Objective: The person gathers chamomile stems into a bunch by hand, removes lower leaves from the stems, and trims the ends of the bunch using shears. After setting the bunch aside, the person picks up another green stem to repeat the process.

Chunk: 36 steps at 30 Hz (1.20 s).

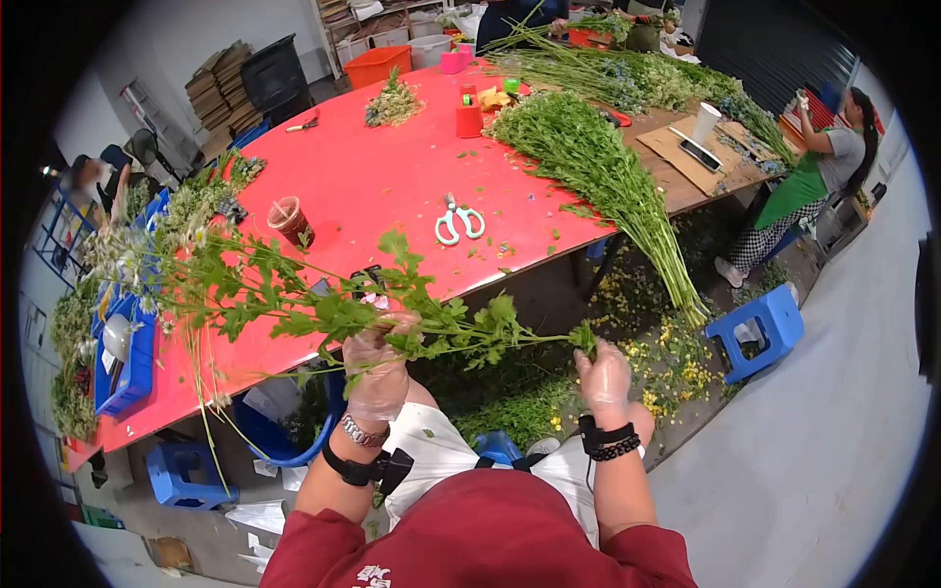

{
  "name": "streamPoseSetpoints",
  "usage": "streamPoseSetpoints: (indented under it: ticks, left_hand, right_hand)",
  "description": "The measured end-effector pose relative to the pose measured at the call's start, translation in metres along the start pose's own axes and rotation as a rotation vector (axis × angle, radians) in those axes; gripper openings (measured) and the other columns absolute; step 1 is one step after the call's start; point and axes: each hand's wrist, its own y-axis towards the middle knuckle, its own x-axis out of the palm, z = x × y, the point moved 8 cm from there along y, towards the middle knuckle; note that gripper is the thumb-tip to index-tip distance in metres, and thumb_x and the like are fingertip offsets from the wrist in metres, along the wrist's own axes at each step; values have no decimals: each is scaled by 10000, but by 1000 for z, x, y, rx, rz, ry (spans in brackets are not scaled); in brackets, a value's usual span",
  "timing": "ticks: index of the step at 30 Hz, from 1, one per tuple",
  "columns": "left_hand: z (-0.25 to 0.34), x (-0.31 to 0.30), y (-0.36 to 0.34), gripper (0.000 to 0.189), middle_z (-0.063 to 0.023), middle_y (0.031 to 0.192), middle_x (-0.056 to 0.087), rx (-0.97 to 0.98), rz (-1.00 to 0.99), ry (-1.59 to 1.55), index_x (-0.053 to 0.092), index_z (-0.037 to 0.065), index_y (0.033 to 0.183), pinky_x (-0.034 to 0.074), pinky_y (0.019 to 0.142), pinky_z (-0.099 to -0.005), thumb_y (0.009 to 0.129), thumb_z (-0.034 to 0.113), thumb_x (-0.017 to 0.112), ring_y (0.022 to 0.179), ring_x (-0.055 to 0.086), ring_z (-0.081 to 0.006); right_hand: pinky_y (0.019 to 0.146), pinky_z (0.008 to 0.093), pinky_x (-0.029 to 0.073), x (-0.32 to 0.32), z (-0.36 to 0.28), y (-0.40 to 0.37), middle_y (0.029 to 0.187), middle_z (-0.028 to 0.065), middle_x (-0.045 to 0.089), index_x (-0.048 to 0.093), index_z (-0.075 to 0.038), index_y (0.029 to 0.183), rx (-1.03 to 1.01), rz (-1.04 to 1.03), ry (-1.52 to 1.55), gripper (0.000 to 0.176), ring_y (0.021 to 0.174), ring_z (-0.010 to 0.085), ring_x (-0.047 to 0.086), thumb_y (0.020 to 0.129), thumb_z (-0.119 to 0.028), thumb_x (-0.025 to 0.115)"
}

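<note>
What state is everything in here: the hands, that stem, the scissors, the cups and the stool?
Left hand in clear glove: closed around the stem's middle.
Right hand in clear glove: pinching the stem's end.
Long leafy green flower stem: held level, off the table.
White-handled scissors: lying flat on the red table, untouched.
Brown cup: upright.
White paper cup: upright.
Blue plastic stool: upright, unoccupied.

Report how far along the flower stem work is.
Done: leaf and petal trimmings litter the floor, and a small bunch lies on the red table. In hand: the left hand and right hand both hold one leafy stem. Left: a large pile of green stems waits on the table.
</note>
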Motion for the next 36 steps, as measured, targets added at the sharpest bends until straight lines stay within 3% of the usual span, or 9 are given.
streamPoseSetpoints:
  ticks: [3, 7, 16, 20, 25, 27, 29, 32, 36]
  left_hand:
    - [0, 9, -7, 97, -83, 967, 713, 132, -57, 31, 689, -11, 1024, 541, 700, -286, 998, 75, 654, 800, 666, -145]
    - [-37, 21, -22, 74, -117, 1034, 701, -31, -80, -94, 680, -23, 1025, 577, 785, -319, 969, -9, 634, 901, 686, -195]
    - [-52, 33, -50, 294, -157, 1263, 626, -160, -336, -448, 590, -18, 1234, 516, 1003, -367, 997, 145, 530, 1174, 630, -265]
    - [-26, 41, -52, 298, -140, 1204, 663, -52, -355, -341, 638, -20, 1200, 522, 968, -336, 942, 128, 645, 1122, 649, -232]
    - [-34, 23, -47, 285, -139, 1127, 688, -57, -190, -291, 676, -13, 1140, 539, 921, -344, 927, 175, 693, 1080, 656, -227]
    - [-31, 8, -40, 140, -100, 1019, 645, -7, -76, -388, 672, -14, 1093, 522, 746, -283, 954, -30, 665, 876, 623, -182]
    - [-15, 7, -38, 135, -97, 1014, 635, 26, -106, -233, 670, -7, 1088, 514, 730, -282, 959, -40, 651, 856, 611, -175]
    - [-17, 10, -43, 110, -97, 1004, 622, -91, -175, -365, 678, 7, 1059, 507, 725, -298, 949, 3, 683, 857, 592, -173]
    - [-16, 29, -47, 564, -99, 1067, 680, -214, -302, -340, 481, 24, 1269, 553, 718, -279, 844, 149, 831, 970, 660, -151]
  right_hand:
    - [861, 469, 529, -70, -60, 2, 1014, 152, 709, 727, -41, 1098, -198, 228, 189, 251, 975, 360, 672, 895, -187, 749]
    - [742, 377, 535, -100, -144, -11, 939, 135, 701, 726, 0, 996, -407, -109, 782, 149, 834, 280, 675, 888, -99, 753]
    - [695, 331, 497, -27, -146, -18, 837, 97, 612, 723, 9, 1002, -151, -422, 1199, 123, 729, 226, 605, 889, -37, 740]
    - [673, 354, 487, -19, -137, -17, 822, 124, 604, 690, 21, 924, -78, -445, 1178, 111, 718, 243, 603, 900, -70, 748]
    - [730, 461, 514, -57, -94, 8, 886, 194, 645, 638, 25, 829, -157, 98, 617, 189, 803, 411, 633, 931, -123, 695]
    - [768, 488, 534, -46, -55, 15, 923, 209, 661, 672, 14, 861, -158, 156, 346, 191, 843, 422, 652, 931, -162, 694]
    - [853, 492, 553, -32, -23, 22, 1058, 224, 695, 708, 32, 1021, 17, -197, 93, 280, 964, 406, 677, 907, -224, 717]
    - [947, 480, 538, -37, -13, 18, 1160, 231, 698, 677, 31, 1206, 32, -175, -4, 456, 1080, 403, 668, 886, -283, 763]
    - [1050, 435, 494, -32, -80, 1, 1336, 271, 631, 475, 4, 1488, -326, -443, 797, 803, 1222, 399, 631, 875, -395, 805]
